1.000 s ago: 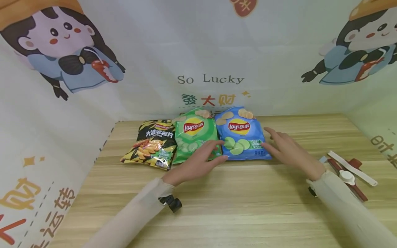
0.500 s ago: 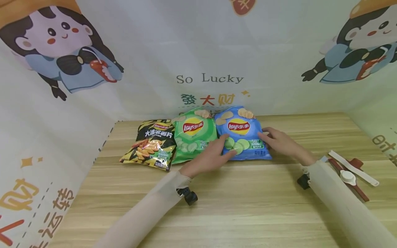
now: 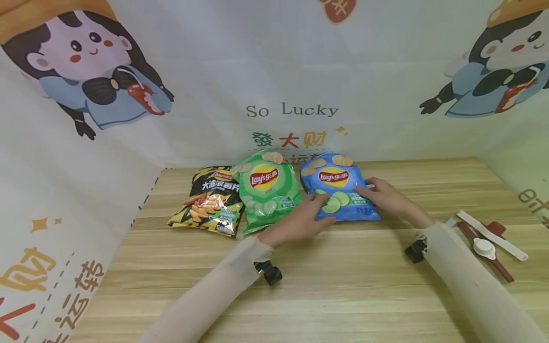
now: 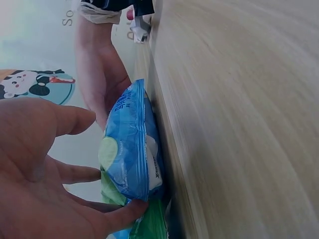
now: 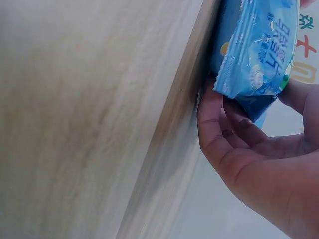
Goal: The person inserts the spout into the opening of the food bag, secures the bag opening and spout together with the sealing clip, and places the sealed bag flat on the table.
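A blue bag of Lay's chips (image 3: 336, 178) lies at the back of the wooden table, between my hands. My right hand (image 3: 388, 197) holds its right edge, thumb on top and fingers curled beneath, as the right wrist view shows. My left hand (image 3: 302, 219) is at its left side, over the corner of a green chip bag (image 3: 262, 181). In the left wrist view, fingers (image 4: 124, 215) of that hand touch the blue bag (image 4: 127, 144), while the thumb stands off from it. Left of the green bag lies a black-and-yellow chip bag (image 3: 212, 202).
Straps in white and dark red (image 3: 489, 240) with a white round piece lie on the right of the table. A printed cloth (image 3: 214, 71) hangs behind and along both sides. The wooden tabletop (image 3: 343, 286) stretches out in front of the bags.
My right hand has moved left and taken hold of the blue bag's edge. My left hand has moved right. A gap has opened between the blue and green bags, and the green one has turned slightly.
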`<state>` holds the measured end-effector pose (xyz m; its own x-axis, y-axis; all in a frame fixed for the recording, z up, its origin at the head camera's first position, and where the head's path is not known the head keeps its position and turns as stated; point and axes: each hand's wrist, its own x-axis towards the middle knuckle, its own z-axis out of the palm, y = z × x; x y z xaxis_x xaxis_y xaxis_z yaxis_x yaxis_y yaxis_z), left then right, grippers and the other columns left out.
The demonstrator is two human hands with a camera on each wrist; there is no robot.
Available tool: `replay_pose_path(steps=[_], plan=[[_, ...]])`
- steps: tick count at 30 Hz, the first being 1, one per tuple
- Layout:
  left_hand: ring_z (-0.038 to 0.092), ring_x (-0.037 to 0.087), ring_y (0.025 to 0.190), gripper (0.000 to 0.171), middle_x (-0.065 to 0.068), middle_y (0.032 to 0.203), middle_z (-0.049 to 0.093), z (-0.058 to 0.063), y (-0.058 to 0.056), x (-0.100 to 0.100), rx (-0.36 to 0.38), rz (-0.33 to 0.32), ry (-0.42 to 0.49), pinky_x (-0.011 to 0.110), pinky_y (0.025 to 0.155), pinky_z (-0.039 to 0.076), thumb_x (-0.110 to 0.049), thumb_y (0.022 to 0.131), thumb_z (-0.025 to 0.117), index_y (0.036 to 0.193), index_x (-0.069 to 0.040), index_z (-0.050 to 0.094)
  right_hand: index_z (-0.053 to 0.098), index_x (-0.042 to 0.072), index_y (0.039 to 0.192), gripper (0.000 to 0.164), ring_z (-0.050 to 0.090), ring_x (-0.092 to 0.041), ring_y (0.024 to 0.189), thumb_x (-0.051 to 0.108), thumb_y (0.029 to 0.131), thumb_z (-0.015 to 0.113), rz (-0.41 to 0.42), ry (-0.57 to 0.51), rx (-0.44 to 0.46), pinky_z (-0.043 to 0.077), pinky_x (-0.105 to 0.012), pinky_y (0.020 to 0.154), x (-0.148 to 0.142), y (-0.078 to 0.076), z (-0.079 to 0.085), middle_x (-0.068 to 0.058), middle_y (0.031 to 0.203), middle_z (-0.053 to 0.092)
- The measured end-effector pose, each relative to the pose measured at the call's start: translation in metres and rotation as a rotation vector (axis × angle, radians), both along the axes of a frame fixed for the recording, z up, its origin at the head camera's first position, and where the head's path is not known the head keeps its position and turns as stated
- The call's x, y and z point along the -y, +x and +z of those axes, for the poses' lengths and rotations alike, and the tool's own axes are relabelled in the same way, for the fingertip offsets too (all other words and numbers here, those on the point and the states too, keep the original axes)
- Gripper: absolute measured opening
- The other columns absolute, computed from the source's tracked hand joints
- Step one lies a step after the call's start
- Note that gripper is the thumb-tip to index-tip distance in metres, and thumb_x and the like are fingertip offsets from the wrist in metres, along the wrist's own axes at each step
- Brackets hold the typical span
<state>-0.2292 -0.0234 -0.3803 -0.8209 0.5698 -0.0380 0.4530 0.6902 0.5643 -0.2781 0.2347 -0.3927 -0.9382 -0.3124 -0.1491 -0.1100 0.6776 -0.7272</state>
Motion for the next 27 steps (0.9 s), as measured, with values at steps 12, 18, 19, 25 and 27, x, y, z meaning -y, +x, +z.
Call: replay_pose_path(steps=[12,18,19,25,27], plan=[[0.047,0.034,0.131,0.062,0.023,0.146,0.043,-0.002,-0.003,-0.003,0.018,0.224,0.374,0.045,0.108,0.04,-0.025,0.099,0.057,0.149,0.003,0.032,0.034,-0.012,0.143,0.068,0.051,-0.048,0.125,0.04,0.103,0.053,-0.061,-0.071,-0.05,0.046,-0.055,0.1,-0.001,0.017,0.002,-0.038,0.136,0.048],[0.063,0.036,0.106,0.068,0.026,0.139,0.049,-0.001,-0.008,-0.002,0.218,0.337,0.548,0.045,0.078,0.058,-0.024,0.1,0.058,0.153,0.0,0.023,0.038,-0.007,0.139,0.057,0.062,-0.043,0.112,0.032,0.102,0.058,-0.081,-0.148,-0.121,0.056,-0.045,0.086,-0.007,0.028,0.001,-0.034,0.125,0.058],[0.065,0.036,0.098,0.068,0.026,0.135,0.051,-0.001,-0.008,-0.001,0.249,0.349,0.563,0.044,0.072,0.059,-0.024,0.101,0.058,0.154,-0.001,0.022,0.039,-0.006,0.138,0.055,0.063,-0.042,0.11,0.031,0.102,0.058,-0.082,-0.145,-0.139,0.057,-0.043,0.084,-0.008,0.029,0.002,-0.033,0.123,0.059],[0.067,0.038,0.086,0.061,0.021,0.116,0.061,-0.003,-0.011,0.001,0.216,0.364,0.518,0.044,0.07,0.058,-0.026,0.101,0.059,0.149,-0.002,0.032,0.043,-0.002,0.135,0.051,0.064,-0.04,0.108,0.032,0.101,0.06,-0.092,-0.124,-0.2,0.057,-0.037,0.08,-0.008,0.038,0.009,-0.029,0.121,0.061],[0.067,0.035,0.086,0.054,0.019,0.11,0.063,-0.005,-0.012,0.001,0.172,0.34,0.508,0.042,0.068,0.057,-0.025,0.101,0.058,0.145,-0.001,0.038,0.043,-0.001,0.134,0.049,0.065,-0.039,0.107,0.031,0.101,0.06,-0.097,-0.133,-0.205,0.057,-0.035,0.079,-0.007,0.041,0.011,-0.028,0.12,0.062]])
